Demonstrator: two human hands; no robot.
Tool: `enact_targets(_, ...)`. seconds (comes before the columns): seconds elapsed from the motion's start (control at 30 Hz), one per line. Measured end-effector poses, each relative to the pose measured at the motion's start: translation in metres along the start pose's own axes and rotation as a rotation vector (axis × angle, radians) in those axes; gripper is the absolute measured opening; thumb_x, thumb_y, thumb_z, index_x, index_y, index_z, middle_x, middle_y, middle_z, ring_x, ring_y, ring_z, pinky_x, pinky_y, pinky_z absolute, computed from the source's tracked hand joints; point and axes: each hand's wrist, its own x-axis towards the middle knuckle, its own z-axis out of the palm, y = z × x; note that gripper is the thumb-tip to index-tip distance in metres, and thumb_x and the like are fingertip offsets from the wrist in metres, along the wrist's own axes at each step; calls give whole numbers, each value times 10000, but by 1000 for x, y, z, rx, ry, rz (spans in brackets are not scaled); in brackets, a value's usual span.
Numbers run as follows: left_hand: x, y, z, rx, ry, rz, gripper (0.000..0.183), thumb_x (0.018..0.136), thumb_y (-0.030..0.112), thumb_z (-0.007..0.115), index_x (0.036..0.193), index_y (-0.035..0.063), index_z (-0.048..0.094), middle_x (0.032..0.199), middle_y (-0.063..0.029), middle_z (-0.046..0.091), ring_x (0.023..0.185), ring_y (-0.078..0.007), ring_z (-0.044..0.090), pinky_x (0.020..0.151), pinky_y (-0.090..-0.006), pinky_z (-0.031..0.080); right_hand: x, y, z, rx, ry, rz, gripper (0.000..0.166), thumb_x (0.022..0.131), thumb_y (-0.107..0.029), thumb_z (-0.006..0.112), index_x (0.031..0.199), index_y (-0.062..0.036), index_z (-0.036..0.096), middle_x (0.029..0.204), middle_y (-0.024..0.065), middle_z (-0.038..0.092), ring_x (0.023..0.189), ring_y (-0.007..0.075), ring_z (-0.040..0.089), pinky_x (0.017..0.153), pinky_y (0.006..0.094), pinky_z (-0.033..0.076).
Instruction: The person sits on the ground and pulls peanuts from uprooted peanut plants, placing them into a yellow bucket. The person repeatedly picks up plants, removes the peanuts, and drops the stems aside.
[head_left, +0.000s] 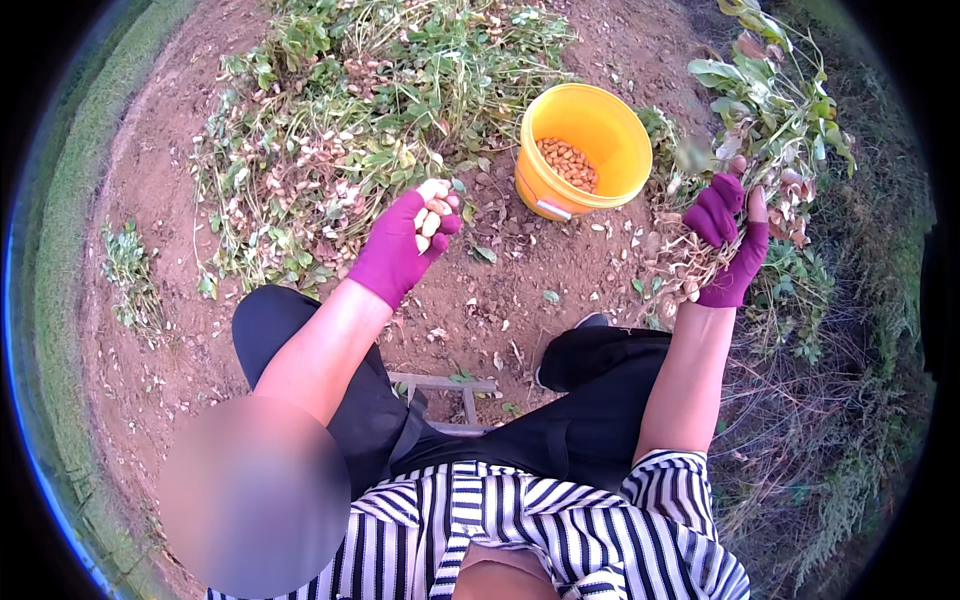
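Note:
Both of my hands wear purple gloves with bare fingertips. My left hand, raised in front of my left knee, holds several unshelled peanuts between palm and fingers. To the right, my right hand grips a bunch of uprooted peanut plants; its leaves stick up beyond the fingers and its pale roots with some pods hang toward me. Between and beyond the hands stands a yellow plastic bucket, its bottom covered by peanuts.
A wide heap of pulled peanut plants lies beyond my left hand. A small plant bunch rests on bare soil at far left. Dry weeds border the right side. A wooden frame shows between my legs.

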Motion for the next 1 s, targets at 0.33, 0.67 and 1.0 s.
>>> enact_targets(0.33,89,-48,79,-19,-11,-161,257,911,259,509,1005,20,515,781,-85,478,695,-199,525,679,-333,546,4,-21,-23,-61,131,-52,201,892,-184,509,1041,-51,526,770,16,454,531,72,368,476,222,280)
enact_targets(0.67,74,-25,105,504,-71,166,637,879,355,533,1350,6,283,1331,-187,342,1153,-346,434,931,-441,432,3,-21,-26,-24,88,-52,277,900,-190,509,1101,-2,480,795,1,433,543,59,367,479,206,285)
enact_targets(1.0,-19,-44,46,830,-263,-4,350,905,232,496,1165,2,537,1036,-71,597,911,-146,584,812,-288,471,7,9,-18,268,37,160,262,889,-216,533,1057,-20,493,801,-5,430,552,58,368,486,202,302)
